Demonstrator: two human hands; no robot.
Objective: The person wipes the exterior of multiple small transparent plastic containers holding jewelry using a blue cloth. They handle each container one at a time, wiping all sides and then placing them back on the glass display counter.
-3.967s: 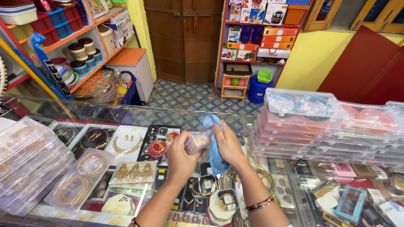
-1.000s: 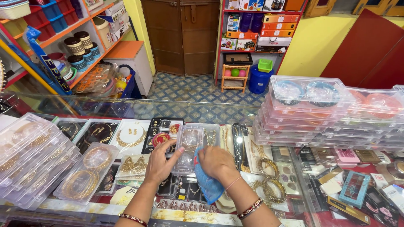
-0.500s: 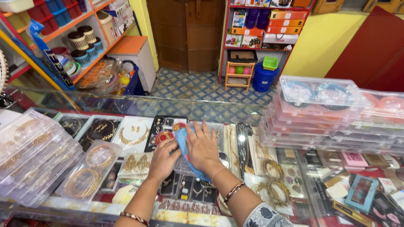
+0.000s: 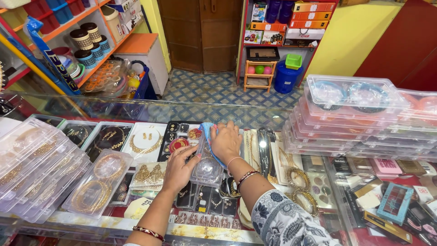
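A: Two hands on one small clear plastic box (image 4: pixel 207 166), lying flat on the glass bench (image 4: pixel 136 109) near the middle, above the jewellery trays shown under the glass.

B: Left hand (image 4: pixel 178 167)?
A: Fingers spread and curved, tips pressed on the box's left edge. Bracing it, not closed round it.

B: Right hand (image 4: pixel 226 142)?
A: Palm down, fingers loosely flat over a blue cloth (image 4: pixel 207 132) at the box's far end. Cloth is pinned between hand and lid. I can't tell whether the fingers curl under its edge.

B: How to wipe it well, by your reading?
A: My judgement: keep the left fingertips low on the rim so the light box doesn't skate on the glass. Run the cloth in long strokes toward the braced side, not away from it. Press lightly, since a thin lid will likely flex.

B: What sits close by?
A: Left, a larger clear case of gold bangles (image 4: pixel 98 182), just beside the left wrist. Further left, a fanned row of similar cases (image 4: pixel 32 159). Right, well apart, a tall stack of clear boxes (image 4: pixel 359 118). Elbow room is tight on the left, so short strokes there.
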